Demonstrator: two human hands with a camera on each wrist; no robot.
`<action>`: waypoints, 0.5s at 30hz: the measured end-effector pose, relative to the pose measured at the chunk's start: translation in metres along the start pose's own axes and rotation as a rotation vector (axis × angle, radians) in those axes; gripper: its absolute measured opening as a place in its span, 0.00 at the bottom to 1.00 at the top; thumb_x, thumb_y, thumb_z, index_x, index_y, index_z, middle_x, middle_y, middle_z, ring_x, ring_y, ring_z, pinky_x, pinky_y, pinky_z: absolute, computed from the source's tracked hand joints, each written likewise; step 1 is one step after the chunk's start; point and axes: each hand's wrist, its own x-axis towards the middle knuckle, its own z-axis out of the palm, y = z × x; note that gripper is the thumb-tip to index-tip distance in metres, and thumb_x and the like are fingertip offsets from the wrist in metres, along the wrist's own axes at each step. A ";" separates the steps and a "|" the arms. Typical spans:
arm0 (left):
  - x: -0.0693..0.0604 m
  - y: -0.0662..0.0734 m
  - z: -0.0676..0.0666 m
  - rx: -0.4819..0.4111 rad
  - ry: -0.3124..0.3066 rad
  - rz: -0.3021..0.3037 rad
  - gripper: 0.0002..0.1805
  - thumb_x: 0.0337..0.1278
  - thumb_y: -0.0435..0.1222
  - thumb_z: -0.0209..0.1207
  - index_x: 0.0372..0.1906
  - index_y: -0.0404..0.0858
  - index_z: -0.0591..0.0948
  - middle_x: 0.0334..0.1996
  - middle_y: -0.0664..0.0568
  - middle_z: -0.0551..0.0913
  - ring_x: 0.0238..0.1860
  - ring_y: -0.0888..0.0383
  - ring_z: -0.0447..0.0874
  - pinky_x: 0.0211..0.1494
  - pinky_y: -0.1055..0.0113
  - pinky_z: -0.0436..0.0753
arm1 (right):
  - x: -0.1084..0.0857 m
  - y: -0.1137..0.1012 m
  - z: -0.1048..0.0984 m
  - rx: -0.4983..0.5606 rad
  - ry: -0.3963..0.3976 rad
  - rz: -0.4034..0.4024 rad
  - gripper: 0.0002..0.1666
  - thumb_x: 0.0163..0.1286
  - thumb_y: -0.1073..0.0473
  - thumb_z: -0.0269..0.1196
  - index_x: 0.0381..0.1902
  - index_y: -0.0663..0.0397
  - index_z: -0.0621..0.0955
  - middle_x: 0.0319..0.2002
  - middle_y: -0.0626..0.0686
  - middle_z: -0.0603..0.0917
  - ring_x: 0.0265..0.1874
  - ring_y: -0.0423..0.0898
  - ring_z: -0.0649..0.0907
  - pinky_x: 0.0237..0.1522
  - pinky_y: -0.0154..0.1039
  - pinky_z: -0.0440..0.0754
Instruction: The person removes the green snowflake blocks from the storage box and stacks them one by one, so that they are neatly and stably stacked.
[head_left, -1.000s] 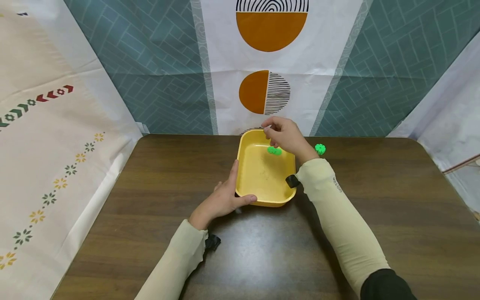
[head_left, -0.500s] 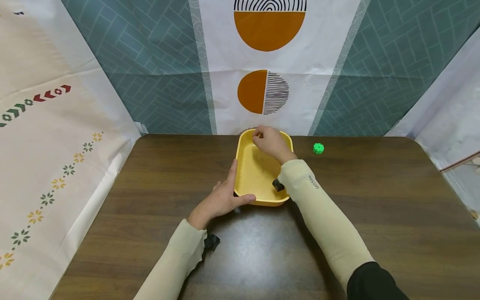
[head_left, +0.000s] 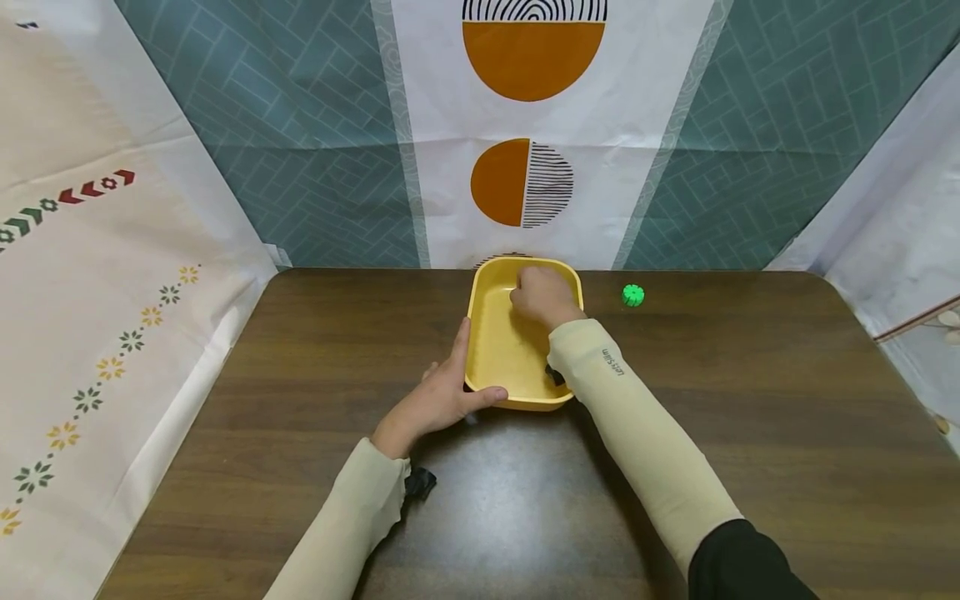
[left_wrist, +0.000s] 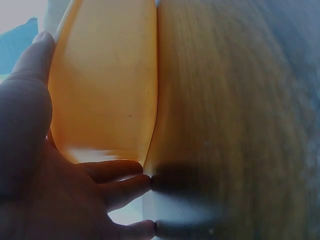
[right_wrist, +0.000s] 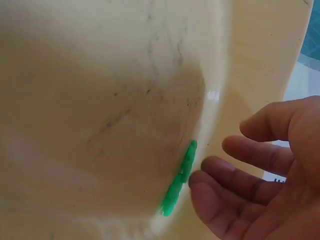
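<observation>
A yellow plastic tray (head_left: 510, 358) stands on the table. My left hand (head_left: 438, 398) rests against its near left corner. Fingers lie along the left wall and the thumb lies on the near wall; in the left wrist view the fingers (left_wrist: 120, 192) look fairly straight. My right hand (head_left: 543, 296) is down inside the far end of the tray. In the right wrist view, two small green plastic pieces (right_wrist: 187, 162), end to end, lie on the tray floor by the far wall. The loosely bent fingers (right_wrist: 232, 175) are right beside them, with nothing pinched; touching or not, I cannot tell.
A round, notched green piece (head_left: 633, 295) lies on the brown wooden table (head_left: 720, 367), right of the tray near the back edge. A patterned cloth (head_left: 517, 117) hangs behind the table. White fabric (head_left: 135, 275) stands along the left side.
My right hand has moved left and down into the tray, now covering the green pieces in the head view. The left hand stays at the tray's corner. The whole head view has shifted slightly.
</observation>
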 end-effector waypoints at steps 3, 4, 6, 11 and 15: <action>0.000 -0.001 0.001 -0.003 0.001 -0.001 0.66 0.60 0.59 0.66 0.80 0.51 0.25 0.78 0.43 0.56 0.76 0.47 0.55 0.74 0.40 0.43 | 0.000 -0.001 0.001 -0.021 0.003 0.017 0.10 0.69 0.61 0.55 0.30 0.57 0.79 0.31 0.56 0.80 0.34 0.54 0.78 0.42 0.48 0.75; 0.001 -0.002 0.001 -0.003 0.001 0.000 0.66 0.60 0.59 0.66 0.80 0.51 0.25 0.78 0.43 0.56 0.76 0.47 0.56 0.74 0.40 0.43 | 0.000 -0.001 0.001 -0.027 0.002 0.015 0.10 0.69 0.61 0.55 0.29 0.57 0.79 0.31 0.56 0.80 0.34 0.54 0.77 0.42 0.48 0.75; 0.001 -0.002 0.001 -0.002 0.003 0.003 0.66 0.60 0.59 0.66 0.80 0.51 0.25 0.78 0.43 0.56 0.76 0.47 0.56 0.74 0.40 0.43 | 0.000 -0.003 0.002 -0.031 -0.008 -0.004 0.09 0.68 0.61 0.56 0.29 0.57 0.79 0.30 0.56 0.80 0.33 0.54 0.77 0.40 0.47 0.75; 0.001 -0.002 0.001 -0.002 -0.001 0.001 0.66 0.60 0.59 0.65 0.79 0.51 0.24 0.76 0.43 0.59 0.76 0.47 0.57 0.74 0.40 0.42 | 0.000 -0.006 0.005 0.032 -0.075 -0.120 0.10 0.71 0.60 0.57 0.37 0.57 0.84 0.33 0.53 0.82 0.34 0.51 0.77 0.40 0.44 0.75; 0.001 -0.002 0.000 0.001 -0.009 -0.001 0.66 0.60 0.60 0.64 0.79 0.51 0.24 0.76 0.43 0.60 0.75 0.47 0.58 0.74 0.40 0.43 | 0.002 -0.006 0.007 0.182 -0.115 -0.175 0.12 0.74 0.63 0.57 0.47 0.60 0.85 0.43 0.55 0.84 0.40 0.51 0.78 0.47 0.43 0.76</action>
